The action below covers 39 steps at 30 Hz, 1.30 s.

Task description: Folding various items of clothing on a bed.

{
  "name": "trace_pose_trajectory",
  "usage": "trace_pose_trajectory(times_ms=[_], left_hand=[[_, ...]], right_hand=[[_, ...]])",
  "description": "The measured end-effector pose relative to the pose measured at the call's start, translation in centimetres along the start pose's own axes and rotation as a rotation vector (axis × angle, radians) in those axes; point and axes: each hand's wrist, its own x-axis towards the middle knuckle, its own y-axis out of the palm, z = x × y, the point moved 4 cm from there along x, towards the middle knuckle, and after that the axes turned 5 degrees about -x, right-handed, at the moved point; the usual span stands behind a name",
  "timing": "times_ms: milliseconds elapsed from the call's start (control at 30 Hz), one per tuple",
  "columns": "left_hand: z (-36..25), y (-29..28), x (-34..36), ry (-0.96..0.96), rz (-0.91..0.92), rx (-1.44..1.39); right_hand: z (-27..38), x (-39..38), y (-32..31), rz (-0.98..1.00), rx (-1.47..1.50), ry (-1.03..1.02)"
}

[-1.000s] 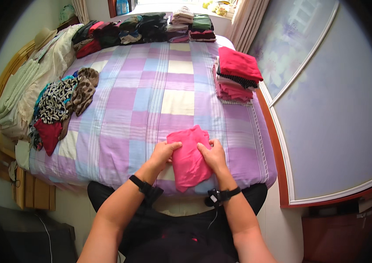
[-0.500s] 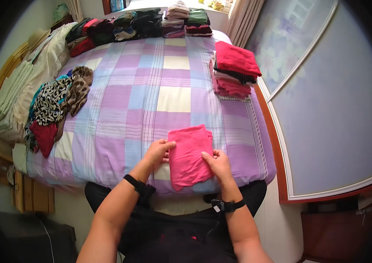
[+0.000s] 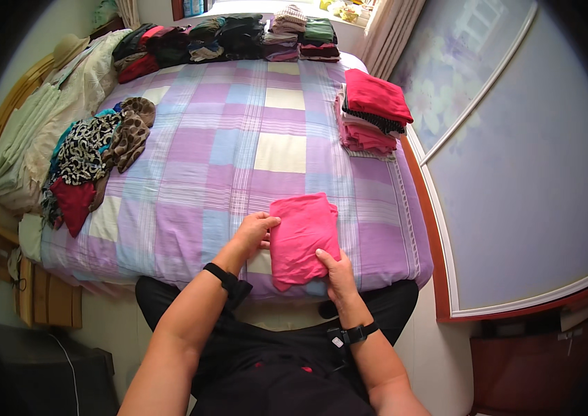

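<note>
A folded pink garment (image 3: 302, 239) lies at the near edge of the checked bedspread (image 3: 190, 180), between my two hands. My left hand (image 3: 256, 232) grips its left side near the upper corner, with the thumb on top and fingers curled at the edge. Lower on the garment's right side, my right hand (image 3: 338, 274) has its thumb on the cloth and the other fingers tucked out of sight beneath.
A folded stack (image 3: 377, 104) topped with red sits at the bed's right. A loose patterned pile (image 3: 89, 149) and cream bedding (image 3: 34, 145) lie left. Folded clothes (image 3: 231, 38) line the far edge. A sliding-door wardrobe (image 3: 516, 173) stands right.
The pink garment has become squarer and straighter since a second ago. My right hand has shifted down along its right side, while my left hand has moved slightly up.
</note>
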Motion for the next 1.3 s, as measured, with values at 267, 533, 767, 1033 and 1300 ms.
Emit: trace_pose_trajectory(times_ms=[267,533,767,1033,1300], left_hand=[[-0.1,-0.2,-2.4,-0.067,0.035,0.071],[-4.6,-5.3,-2.0,0.044,-0.211,0.515],[-8.3,-20.1,-2.0,-0.041,-0.382,0.282],[-9.0,-20.5,-2.7,-0.088,-0.449,0.346],[-9.1,-21.0,-2.8,-0.158,-0.483,0.272]], right_hand=[[1.4,0.3,-1.6,-0.049,-0.096,-0.023],[1.5,-0.6,-1.7,-0.039,-0.383,-0.018],[8.1,-1.2,1.6,0.089,-0.067,-0.064],[14.5,5.8,7.4,0.162,-0.009,-0.084],[24.0,20.2,15.2,0.259,0.271,-0.364]])
